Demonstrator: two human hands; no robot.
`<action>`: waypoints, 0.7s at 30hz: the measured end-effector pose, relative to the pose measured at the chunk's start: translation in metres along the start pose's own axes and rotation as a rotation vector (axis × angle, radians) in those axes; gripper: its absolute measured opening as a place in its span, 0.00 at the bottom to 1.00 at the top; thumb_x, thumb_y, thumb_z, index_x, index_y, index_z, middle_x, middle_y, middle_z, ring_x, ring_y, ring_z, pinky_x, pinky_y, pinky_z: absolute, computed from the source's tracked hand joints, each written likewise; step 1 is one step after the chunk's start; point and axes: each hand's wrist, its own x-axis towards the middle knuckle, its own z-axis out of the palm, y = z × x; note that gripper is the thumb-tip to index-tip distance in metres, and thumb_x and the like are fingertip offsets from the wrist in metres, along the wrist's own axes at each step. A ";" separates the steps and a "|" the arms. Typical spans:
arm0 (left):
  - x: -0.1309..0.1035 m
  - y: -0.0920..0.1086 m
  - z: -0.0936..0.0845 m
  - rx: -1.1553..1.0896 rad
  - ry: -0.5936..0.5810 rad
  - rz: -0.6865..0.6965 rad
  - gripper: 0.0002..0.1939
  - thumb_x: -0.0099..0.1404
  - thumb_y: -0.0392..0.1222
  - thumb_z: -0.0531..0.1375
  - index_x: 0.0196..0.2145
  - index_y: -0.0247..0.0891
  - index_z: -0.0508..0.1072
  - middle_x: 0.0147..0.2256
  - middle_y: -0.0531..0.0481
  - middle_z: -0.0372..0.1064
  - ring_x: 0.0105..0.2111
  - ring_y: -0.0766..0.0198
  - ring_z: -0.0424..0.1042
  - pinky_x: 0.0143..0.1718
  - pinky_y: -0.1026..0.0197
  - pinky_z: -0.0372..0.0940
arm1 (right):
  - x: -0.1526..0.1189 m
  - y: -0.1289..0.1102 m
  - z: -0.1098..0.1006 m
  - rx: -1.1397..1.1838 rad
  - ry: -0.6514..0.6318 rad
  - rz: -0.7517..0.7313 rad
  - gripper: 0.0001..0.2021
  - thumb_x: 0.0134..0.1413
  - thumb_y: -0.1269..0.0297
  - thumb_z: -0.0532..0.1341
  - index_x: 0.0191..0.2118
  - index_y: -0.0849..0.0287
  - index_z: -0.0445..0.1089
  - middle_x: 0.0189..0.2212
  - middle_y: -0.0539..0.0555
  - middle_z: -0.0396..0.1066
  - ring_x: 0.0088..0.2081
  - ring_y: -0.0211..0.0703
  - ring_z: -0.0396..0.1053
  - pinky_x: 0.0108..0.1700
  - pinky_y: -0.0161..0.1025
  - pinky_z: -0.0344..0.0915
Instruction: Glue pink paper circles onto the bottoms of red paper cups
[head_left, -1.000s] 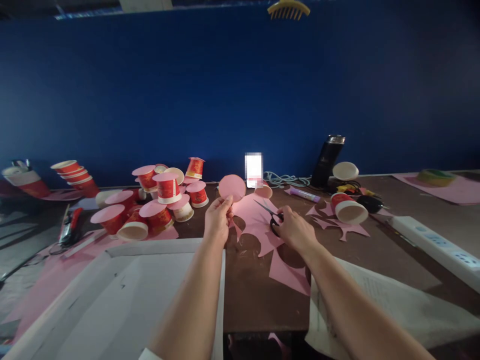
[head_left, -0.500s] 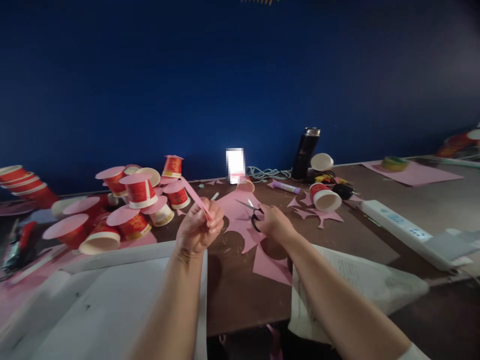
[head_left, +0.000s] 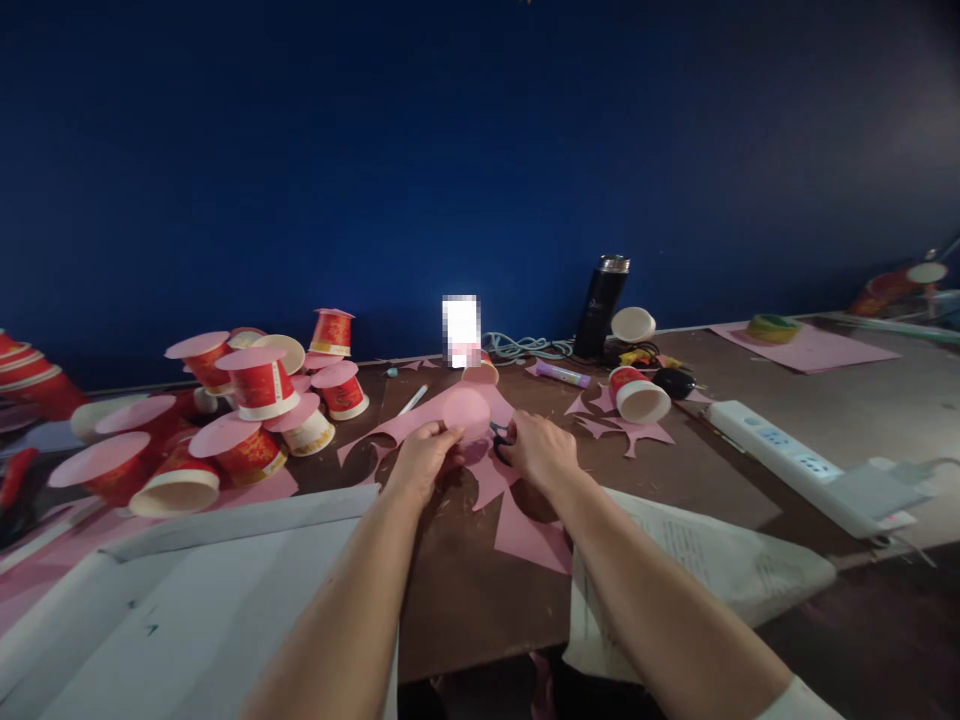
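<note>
Between thumb and fingers, my left hand (head_left: 426,462) pinches a pink paper disc (head_left: 466,412) by its lower left edge. My right hand (head_left: 541,452) grips a pair of black-handled scissors (head_left: 501,446) at the disc's right side; the blades are mostly hidden behind the disc and fingers. Under both hands lies a larger pink sheet (head_left: 489,488) with curved cut-outs. A square-cornered pink paper piece (head_left: 531,530) sits nearer the table's front edge. Close by on the left is a white pen (head_left: 413,399).
Red paper cups (head_left: 257,384) topped with pink discs crowd the left side. A glowing pixelated screen (head_left: 461,328), a black thermos (head_left: 601,308), a purple glue stick (head_left: 562,375) and a tipped cup (head_left: 639,395) stand behind. To the right lies a white power strip (head_left: 795,465).
My left hand has lowered and moved right, bringing a disc flat-on beside the scissors; earlier it held pink paper edge-on, higher up. My right hand stays near the same spot with the scissors.
</note>
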 end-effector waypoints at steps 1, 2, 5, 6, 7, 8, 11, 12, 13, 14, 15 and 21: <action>0.001 -0.002 0.000 0.050 0.005 0.001 0.11 0.48 0.42 0.68 0.24 0.33 0.72 0.22 0.52 0.68 0.20 0.70 0.67 0.22 0.68 0.64 | 0.000 0.000 0.001 0.007 -0.007 -0.005 0.12 0.48 0.55 0.61 0.38 0.55 0.69 0.38 0.56 0.74 0.39 0.49 0.72 0.32 0.37 0.59; 0.001 -0.003 0.001 0.095 0.007 -0.005 0.10 0.48 0.42 0.67 0.24 0.33 0.72 0.21 0.52 0.67 0.20 0.70 0.67 0.22 0.67 0.64 | -0.001 0.001 0.001 0.015 -0.015 -0.009 0.12 0.48 0.56 0.61 0.37 0.55 0.69 0.39 0.56 0.74 0.39 0.49 0.72 0.32 0.37 0.59; 0.000 -0.003 0.002 0.181 0.000 -0.033 0.08 0.49 0.41 0.66 0.24 0.34 0.72 0.20 0.52 0.67 0.20 0.68 0.67 0.23 0.66 0.65 | -0.002 0.001 0.000 0.050 -0.030 -0.058 0.12 0.47 0.57 0.62 0.37 0.57 0.70 0.39 0.57 0.73 0.39 0.48 0.72 0.32 0.37 0.58; -0.001 -0.002 0.003 0.201 0.000 -0.037 0.08 0.50 0.41 0.66 0.24 0.34 0.72 0.20 0.52 0.67 0.20 0.68 0.67 0.23 0.66 0.64 | -0.003 0.001 -0.001 0.066 -0.032 -0.087 0.12 0.48 0.57 0.62 0.37 0.57 0.70 0.39 0.57 0.73 0.38 0.48 0.72 0.33 0.37 0.58; -0.001 -0.002 0.003 0.220 0.001 -0.036 0.08 0.50 0.42 0.65 0.24 0.34 0.72 0.20 0.52 0.67 0.19 0.68 0.67 0.23 0.66 0.64 | -0.003 0.001 -0.001 0.080 -0.035 -0.118 0.13 0.48 0.56 0.62 0.37 0.57 0.70 0.38 0.57 0.73 0.38 0.47 0.71 0.33 0.37 0.57; -0.002 -0.001 0.003 0.238 0.005 -0.028 0.09 0.50 0.42 0.65 0.23 0.34 0.71 0.19 0.52 0.67 0.19 0.68 0.66 0.22 0.66 0.63 | -0.004 0.002 -0.001 0.093 -0.035 -0.145 0.13 0.49 0.55 0.62 0.38 0.58 0.70 0.38 0.57 0.73 0.38 0.47 0.71 0.34 0.37 0.57; 0.000 0.000 0.002 0.272 0.009 0.000 0.10 0.49 0.43 0.65 0.22 0.34 0.71 0.19 0.52 0.66 0.19 0.68 0.65 0.22 0.66 0.61 | -0.005 0.003 -0.002 0.104 -0.026 -0.166 0.13 0.50 0.56 0.62 0.38 0.58 0.69 0.38 0.56 0.73 0.39 0.46 0.71 0.34 0.36 0.56; 0.002 -0.001 0.001 0.277 0.007 0.011 0.10 0.49 0.43 0.65 0.23 0.34 0.71 0.19 0.53 0.65 0.19 0.69 0.64 0.21 0.66 0.60 | -0.005 0.003 -0.002 0.100 -0.022 -0.155 0.12 0.50 0.57 0.62 0.39 0.57 0.69 0.37 0.56 0.74 0.38 0.46 0.71 0.34 0.36 0.55; 0.004 -0.002 0.000 0.281 0.006 0.020 0.10 0.49 0.44 0.65 0.23 0.34 0.72 0.19 0.53 0.65 0.19 0.69 0.64 0.21 0.66 0.60 | -0.006 0.003 -0.003 0.094 -0.017 -0.139 0.11 0.50 0.58 0.62 0.39 0.56 0.69 0.37 0.55 0.74 0.38 0.46 0.72 0.33 0.36 0.55; 0.006 -0.003 0.000 0.283 0.006 0.029 0.11 0.49 0.45 0.65 0.24 0.34 0.72 0.18 0.54 0.64 0.18 0.69 0.63 0.21 0.66 0.59 | -0.006 0.003 -0.004 0.087 -0.013 -0.122 0.11 0.50 0.58 0.62 0.40 0.55 0.69 0.37 0.54 0.75 0.38 0.46 0.72 0.33 0.36 0.55; 0.008 -0.005 -0.001 0.289 0.003 0.043 0.11 0.49 0.46 0.64 0.24 0.34 0.72 0.18 0.54 0.63 0.18 0.69 0.62 0.21 0.66 0.58 | -0.006 0.003 -0.005 0.078 -0.010 -0.110 0.11 0.51 0.59 0.62 0.41 0.54 0.69 0.37 0.53 0.75 0.38 0.46 0.72 0.32 0.36 0.54; 0.014 -0.013 -0.005 0.401 -0.022 0.128 0.13 0.51 0.49 0.63 0.25 0.34 0.73 0.18 0.54 0.63 0.19 0.69 0.60 0.21 0.66 0.54 | -0.009 -0.002 -0.013 0.015 -0.033 -0.087 0.09 0.54 0.58 0.59 0.40 0.50 0.72 0.37 0.53 0.77 0.39 0.49 0.73 0.33 0.38 0.54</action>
